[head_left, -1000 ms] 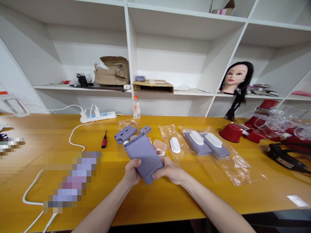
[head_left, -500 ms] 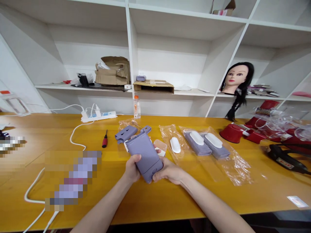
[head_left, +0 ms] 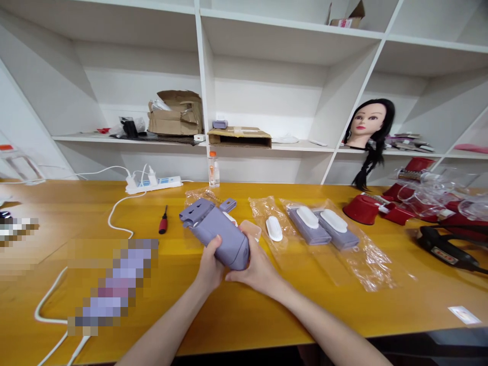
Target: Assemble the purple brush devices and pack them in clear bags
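Both hands hold a purple plastic housing (head_left: 221,236) at its near end, above the table. My left hand (head_left: 210,267) is closed on its left side, thumb on top. My right hand (head_left: 259,267) wraps the lower right end. Just past the housing's far end lies a purple cover piece (head_left: 197,209) with two small slots; the two overlap in view. A smaller purple part (head_left: 228,204) lies behind, and a pale rounded piece (head_left: 251,230) is partly hidden by the housing and my right hand.
A red-handled screwdriver (head_left: 163,223) lies left. Rightward, a white oval piece (head_left: 274,229) and two purple units (head_left: 309,231) rest on clear plastic. Further right are red bases (head_left: 360,209) and a black tool (head_left: 446,249). A power strip (head_left: 154,185) and bottle (head_left: 214,170) stand behind.
The housing has turned in my hands, its far end swinging left and lower over the cover piece. My right hand has shifted around its near end.
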Tool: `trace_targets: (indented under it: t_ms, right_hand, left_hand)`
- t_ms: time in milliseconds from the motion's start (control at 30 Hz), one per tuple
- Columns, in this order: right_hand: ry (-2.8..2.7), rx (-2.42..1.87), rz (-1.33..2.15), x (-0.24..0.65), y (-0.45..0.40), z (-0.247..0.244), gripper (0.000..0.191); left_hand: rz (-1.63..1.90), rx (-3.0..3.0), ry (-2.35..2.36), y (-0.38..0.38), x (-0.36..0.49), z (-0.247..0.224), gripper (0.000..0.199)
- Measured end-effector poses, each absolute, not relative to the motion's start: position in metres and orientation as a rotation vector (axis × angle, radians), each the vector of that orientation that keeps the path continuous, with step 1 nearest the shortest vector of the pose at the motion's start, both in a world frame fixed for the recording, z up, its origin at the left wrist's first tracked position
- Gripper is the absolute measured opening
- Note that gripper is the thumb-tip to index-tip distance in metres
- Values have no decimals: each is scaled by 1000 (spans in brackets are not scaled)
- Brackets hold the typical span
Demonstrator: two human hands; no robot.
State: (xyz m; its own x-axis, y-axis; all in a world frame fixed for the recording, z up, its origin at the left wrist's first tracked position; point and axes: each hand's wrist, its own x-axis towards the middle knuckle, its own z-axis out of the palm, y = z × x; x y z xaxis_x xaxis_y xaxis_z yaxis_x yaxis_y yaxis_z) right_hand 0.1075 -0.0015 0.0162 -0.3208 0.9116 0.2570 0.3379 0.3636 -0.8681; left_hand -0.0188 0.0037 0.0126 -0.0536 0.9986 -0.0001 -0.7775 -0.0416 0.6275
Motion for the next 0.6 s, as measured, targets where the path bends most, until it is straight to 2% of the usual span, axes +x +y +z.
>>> trace_targets:
  t_ms: [100, 333, 600]
  right_hand:
    - [-1886, -1100, 854, 108, -4, 16, 89]
    - [-1926, -1125, 783, 113, -8, 19, 82]
    - [-1881, -1099, 690, 102, -9, 12, 79]
  left_hand:
    - [1526, 542, 557, 1, -17, 9, 47]
    - [1533, 497, 722, -2, -17, 5, 46]
    - [1627, 384, 486, -5, -14, 24, 38]
